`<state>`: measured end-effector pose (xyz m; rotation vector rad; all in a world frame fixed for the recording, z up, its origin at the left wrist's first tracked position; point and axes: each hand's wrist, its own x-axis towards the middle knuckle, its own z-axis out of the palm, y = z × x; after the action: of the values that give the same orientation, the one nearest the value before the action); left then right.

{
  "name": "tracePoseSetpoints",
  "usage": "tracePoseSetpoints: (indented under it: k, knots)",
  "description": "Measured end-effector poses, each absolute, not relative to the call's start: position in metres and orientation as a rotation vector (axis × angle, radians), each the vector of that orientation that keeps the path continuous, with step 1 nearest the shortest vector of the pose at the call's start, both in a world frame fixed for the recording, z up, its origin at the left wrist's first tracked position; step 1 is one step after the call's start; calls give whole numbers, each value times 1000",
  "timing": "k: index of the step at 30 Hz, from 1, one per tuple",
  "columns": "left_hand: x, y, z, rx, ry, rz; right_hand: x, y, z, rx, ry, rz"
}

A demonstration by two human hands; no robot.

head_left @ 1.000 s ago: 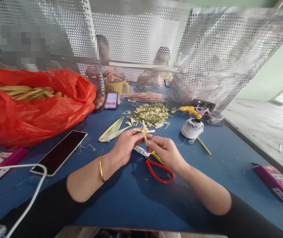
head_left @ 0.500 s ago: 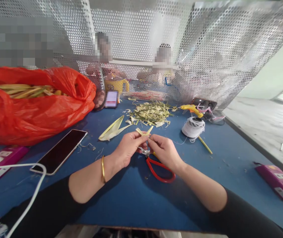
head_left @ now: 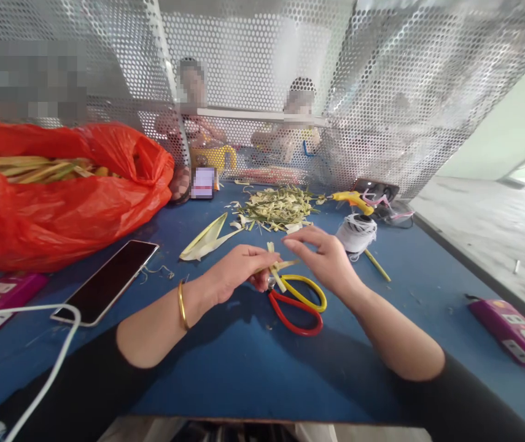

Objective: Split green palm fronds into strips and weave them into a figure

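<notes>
My left hand (head_left: 244,267) is closed on pale yellow-green leaf strips (head_left: 277,270), which cross one another and stick out past the fingertips. To its right, my right hand (head_left: 320,252) is held apart from the strips, thumb and forefinger brought together in a pinch. Whatever may be between those fingertips is too fine to make out. Under the hands lies a pair of scissors (head_left: 295,313) with one red and one yellow handle loop; the left hand covers most of its blades. A larger split leaf piece (head_left: 207,239) rests on the blue table beyond the left hand.
Leaf scraps (head_left: 278,209) are heaped ahead. A white thread spool (head_left: 357,233), a green stalk (head_left: 377,265) and a yellow glue gun (head_left: 353,200) are at right. Leftward are a red bag (head_left: 73,209) of leaves and a phone (head_left: 108,279). A perforated screen (head_left: 262,55) stands behind.
My right hand has moved away from the leaf strips, up and to the right. The left hand keeps hold, the strips now point differently, and the yellow scissor loop has come into sight.
</notes>
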<state>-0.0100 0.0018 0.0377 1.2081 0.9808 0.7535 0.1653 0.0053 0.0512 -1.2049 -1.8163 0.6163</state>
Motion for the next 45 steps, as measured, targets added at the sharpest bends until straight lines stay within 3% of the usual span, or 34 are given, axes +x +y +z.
tracePoseSetpoints:
  k: [3, 5, 22, 32, 37, 45]
  knots:
    - [-7, -2, 35, 1296, 994, 725, 159, 7, 43, -1178, -1656, 1146]
    - [-5, -4, 33, 1367, 1029, 727, 154, 6, 38, -1186, -1508, 1265]
    - [-4, -9, 38, 1483, 914, 646, 147, -3, 34, -1191, -1619, 690]
    - [-4, -5, 36, 1138, 952, 792, 159, 14, 36, -1271, -1405, 1088]
    - [-3, -4, 35, 1064, 999, 776, 160, 13, 38, -1219, -1274, 1456]
    - [-1, -7, 34, 1135, 1006, 756, 155, 11, 27, -1202, -1387, 1164]
